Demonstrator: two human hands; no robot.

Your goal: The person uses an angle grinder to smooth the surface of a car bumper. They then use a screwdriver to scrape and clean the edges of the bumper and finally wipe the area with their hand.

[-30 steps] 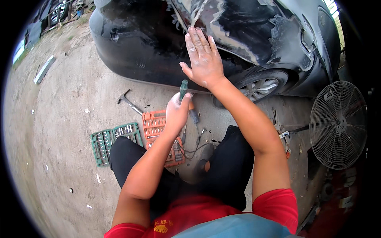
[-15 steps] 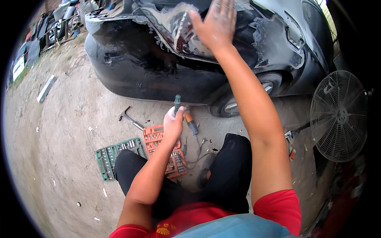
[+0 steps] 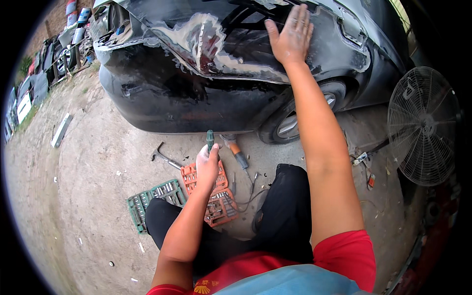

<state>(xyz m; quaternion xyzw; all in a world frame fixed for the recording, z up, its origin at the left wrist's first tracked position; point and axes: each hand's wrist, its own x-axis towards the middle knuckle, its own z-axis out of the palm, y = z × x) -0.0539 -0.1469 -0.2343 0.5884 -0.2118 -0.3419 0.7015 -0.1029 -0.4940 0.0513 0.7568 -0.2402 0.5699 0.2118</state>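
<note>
My left hand [image 3: 207, 160] is wrapped round a tool with a dark green handle [image 3: 210, 139]. The handle's end points up out of the fist; the rest of the tool is hidden. My right hand [image 3: 293, 40] lies flat against the rear side panel of a dark car [image 3: 216, 98], thumb spread from the fingers and palm down. White dust coats both hands. Left of the right hand, the panel carries a sanded patch of pale filler [image 3: 194, 34] with ragged edges and a reddish streak. Below it sits the rear bumper [image 3: 162, 110].
On the ground lie an orange socket case [image 3: 225, 194], a green socket case [image 3: 140, 206], a hammer [image 3: 164, 158] and an orange corded power tool [image 3: 236, 151]. The car's rear wheel [image 3: 290, 125] is ahead; a caged fan [image 3: 424, 123] stands at right.
My right hand has slid rightward over the panel, off the pale filler onto darker paint. The left hand, still gripping the green-handled tool, is slightly lower. The view has shifted a little.
</note>
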